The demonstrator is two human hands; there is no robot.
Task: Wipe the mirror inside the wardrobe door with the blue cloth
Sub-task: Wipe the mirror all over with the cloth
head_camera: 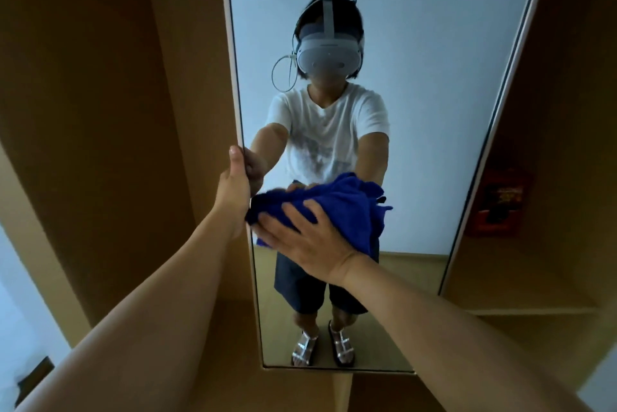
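Right hand: right hand, low centre of the frame, lies flat with fingers spread over the blue cloth, pressing it against the glass rather than pinching it
Left hand: left hand, just left of centre, is curled around the left edge of the wardrobe door, thumb on the outer side and fingers wrapped round to the mirror face, steadying the panel
Cloth: bunched and rumpled, it sits on the mirror at mid height near the left edge, touching the glass; loose folds spill out to the right of the palm
Cloth handling: it looks soft, light and limp, so it probably gives no stiffness of its own; an open palm over the middle of the bundle should keep it from sliding out, with trailing corners tucked under
Mirror: mirror is a tall narrow pane filling the centre of the frame, reflecting the person in a headset
Mirror handling: glass is hard, slick and breakable, and the door likely swings, so pressure should stay even while the edge is braced
Surroundings: brown wardrobe panels flank both sides
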